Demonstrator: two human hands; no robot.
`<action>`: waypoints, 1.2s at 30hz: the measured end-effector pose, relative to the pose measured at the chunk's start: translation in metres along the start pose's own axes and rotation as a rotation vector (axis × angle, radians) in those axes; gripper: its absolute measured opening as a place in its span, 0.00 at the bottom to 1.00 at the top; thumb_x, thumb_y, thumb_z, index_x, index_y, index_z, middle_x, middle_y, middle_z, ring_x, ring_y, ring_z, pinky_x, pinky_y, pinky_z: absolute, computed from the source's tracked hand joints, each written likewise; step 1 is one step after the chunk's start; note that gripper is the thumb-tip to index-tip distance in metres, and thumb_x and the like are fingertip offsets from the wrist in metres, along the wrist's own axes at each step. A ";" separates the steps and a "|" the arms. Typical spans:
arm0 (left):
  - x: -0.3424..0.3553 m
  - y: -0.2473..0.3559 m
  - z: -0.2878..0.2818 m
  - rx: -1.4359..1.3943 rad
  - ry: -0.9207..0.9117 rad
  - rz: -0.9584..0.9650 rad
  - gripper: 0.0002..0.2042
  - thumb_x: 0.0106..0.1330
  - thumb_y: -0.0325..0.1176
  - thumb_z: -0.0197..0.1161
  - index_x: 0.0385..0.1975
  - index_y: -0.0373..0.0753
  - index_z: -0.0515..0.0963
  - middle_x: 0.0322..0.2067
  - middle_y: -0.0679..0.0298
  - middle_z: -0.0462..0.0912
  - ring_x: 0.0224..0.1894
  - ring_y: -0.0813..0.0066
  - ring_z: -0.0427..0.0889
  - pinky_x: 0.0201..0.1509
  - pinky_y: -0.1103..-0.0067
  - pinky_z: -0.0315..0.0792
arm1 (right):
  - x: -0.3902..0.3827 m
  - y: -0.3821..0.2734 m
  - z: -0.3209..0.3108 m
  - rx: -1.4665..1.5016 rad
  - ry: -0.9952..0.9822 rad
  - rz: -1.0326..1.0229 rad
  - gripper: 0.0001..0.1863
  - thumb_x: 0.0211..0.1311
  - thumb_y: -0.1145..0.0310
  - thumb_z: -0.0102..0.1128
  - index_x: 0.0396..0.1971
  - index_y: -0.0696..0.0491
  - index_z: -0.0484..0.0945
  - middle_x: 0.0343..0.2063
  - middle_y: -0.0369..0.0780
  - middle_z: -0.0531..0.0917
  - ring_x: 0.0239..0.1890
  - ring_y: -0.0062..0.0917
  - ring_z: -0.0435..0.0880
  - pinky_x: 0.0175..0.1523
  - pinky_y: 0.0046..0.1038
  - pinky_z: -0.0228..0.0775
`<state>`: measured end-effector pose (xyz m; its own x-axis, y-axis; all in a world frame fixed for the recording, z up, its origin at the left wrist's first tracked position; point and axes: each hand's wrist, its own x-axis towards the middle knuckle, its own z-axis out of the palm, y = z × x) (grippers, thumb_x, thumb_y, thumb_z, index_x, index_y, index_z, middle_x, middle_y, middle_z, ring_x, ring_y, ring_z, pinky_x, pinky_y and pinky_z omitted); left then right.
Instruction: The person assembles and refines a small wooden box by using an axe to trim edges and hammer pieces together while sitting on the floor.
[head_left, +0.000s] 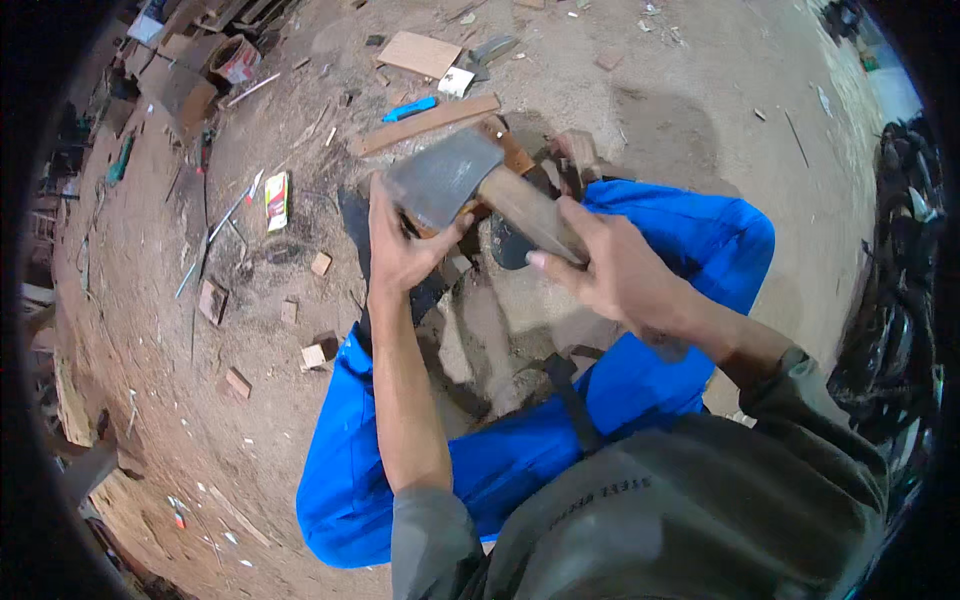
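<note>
My right hand (620, 265) is closed round the wooden handle of an axe (450, 178), whose broad grey head points to the upper left. Just below the axe head, my left hand (400, 250) has its thumb and fingers on either side of an orange-brown piece of wood (428, 231). The head covers most of that piece, so its full shape is hidden. More brown wood (512, 150) shows beyond the axe, between my bent legs in blue trousers. A dark rounded object (512, 249) sits under the handle.
Beyond the axe lie a wooden strip (435, 124), a blue pen-shaped object (410, 109) and a flat board (420, 54). Left are a small packet (277, 201), wood offcuts (313, 356) and thin rods (215, 235). A bucket (235, 60) stands far left; a dark heap (905, 260) lines the right.
</note>
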<state>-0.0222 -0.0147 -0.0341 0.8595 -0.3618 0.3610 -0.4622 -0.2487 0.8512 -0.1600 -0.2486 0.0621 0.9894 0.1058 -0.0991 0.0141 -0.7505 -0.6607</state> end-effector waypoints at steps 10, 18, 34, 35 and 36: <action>0.002 0.002 0.004 0.012 -0.014 -0.099 0.41 0.43 0.34 0.84 0.59 0.33 0.70 0.51 0.55 0.79 0.55 0.66 0.80 0.63 0.70 0.73 | -0.009 0.015 0.004 -0.145 0.163 -0.043 0.35 0.64 0.52 0.68 0.59 0.65 0.71 0.32 0.61 0.83 0.39 0.55 0.84 0.43 0.52 0.74; 0.011 0.013 0.004 0.049 -0.112 -0.078 0.39 0.48 0.34 0.81 0.61 0.34 0.67 0.55 0.55 0.78 0.59 0.64 0.77 0.64 0.67 0.71 | 0.003 0.006 -0.031 0.059 -0.004 0.149 0.28 0.63 0.55 0.69 0.52 0.62 0.75 0.29 0.59 0.83 0.36 0.55 0.85 0.40 0.48 0.75; -0.009 0.013 -0.004 -0.020 -0.134 -0.185 0.41 0.45 0.33 0.81 0.61 0.36 0.66 0.53 0.55 0.77 0.56 0.65 0.78 0.62 0.69 0.72 | -0.002 0.038 -0.024 0.177 0.081 0.003 0.24 0.61 0.56 0.71 0.38 0.64 0.76 0.25 0.57 0.81 0.30 0.54 0.83 0.34 0.43 0.73; -0.008 0.019 -0.005 0.008 -0.135 -0.243 0.41 0.45 0.32 0.81 0.61 0.36 0.65 0.54 0.55 0.77 0.56 0.65 0.78 0.63 0.69 0.72 | 0.000 0.033 -0.023 0.150 0.078 0.020 0.23 0.61 0.56 0.72 0.38 0.63 0.76 0.25 0.57 0.81 0.30 0.54 0.83 0.34 0.43 0.73; -0.009 0.019 -0.010 0.000 -0.136 -0.229 0.41 0.45 0.32 0.81 0.61 0.36 0.65 0.53 0.54 0.77 0.56 0.65 0.79 0.62 0.69 0.72 | 0.003 0.025 -0.022 0.122 0.077 0.037 0.23 0.61 0.56 0.72 0.39 0.63 0.76 0.25 0.57 0.81 0.29 0.54 0.83 0.34 0.43 0.72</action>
<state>-0.0369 -0.0072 -0.0178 0.9043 -0.4139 0.1047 -0.2595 -0.3382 0.9046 -0.1531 -0.2817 0.0620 0.9971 0.0257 -0.0714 -0.0360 -0.6677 -0.7436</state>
